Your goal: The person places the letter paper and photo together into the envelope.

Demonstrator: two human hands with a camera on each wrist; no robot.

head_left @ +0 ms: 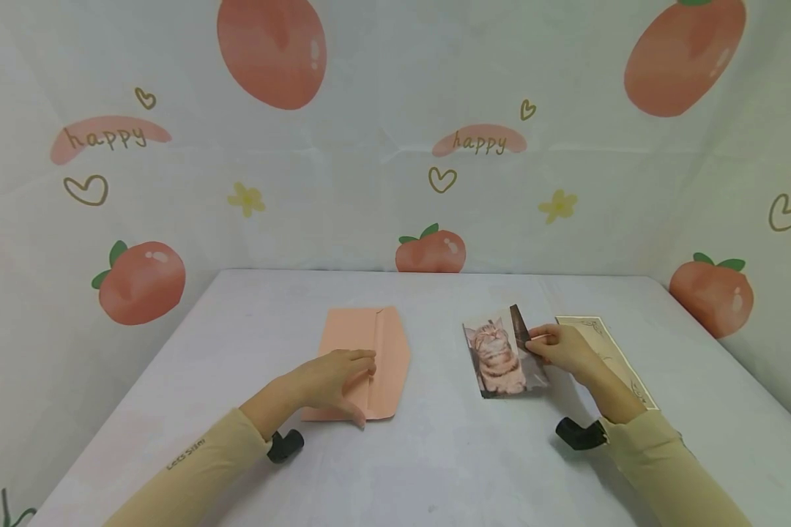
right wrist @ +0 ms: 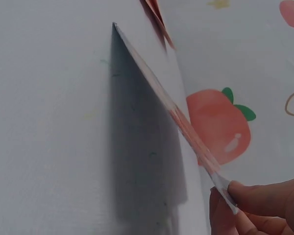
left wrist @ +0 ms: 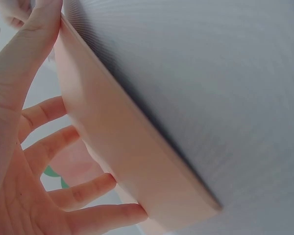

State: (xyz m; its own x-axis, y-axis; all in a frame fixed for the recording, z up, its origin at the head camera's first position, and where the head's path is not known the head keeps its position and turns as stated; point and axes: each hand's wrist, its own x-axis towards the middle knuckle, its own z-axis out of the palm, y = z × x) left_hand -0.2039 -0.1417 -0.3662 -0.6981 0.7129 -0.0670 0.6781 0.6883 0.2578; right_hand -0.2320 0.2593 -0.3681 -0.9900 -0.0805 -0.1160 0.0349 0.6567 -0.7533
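A pink envelope point(head_left: 349, 333) is lying on the white worktop point(head_left: 428, 468), with its pointed flap spreading open on the right side. The left hand point(head_left: 339, 373) is reaching over the envelope from its left and near side. Its fingers are spreading well apart, nearly straight, and their tips are touching the envelope close to the fold of the flap, while the thumb is resting at its near edge. In the left wrist view, the fingertips are touching along one edge of the envelope.

To the right of the envelope, well apart from it, the right hand point(head_left: 560, 348) is pinching a cat card point(head_left: 497, 359) between thumb and fingers. That hand is closing only on the card's edge farther from the envelope. The card is showing a cat's picture upward and is tilting: the right wrist view is showing the gripped edge raised over a shadow, with a corner on the envelope's side sitting lower. Whether that corner is touching the worktop, I cannot tell.

Farther right of the envelope, beyond the cat card, a cream card point(head_left: 608, 351) with a dark patterned border is lying partly hidden beneath the right hand and forearm. Behind the envelope, a white cloth point(head_left: 343, 168) printed with peaches, hearts and flowers is hanging past the worktop's far edge.
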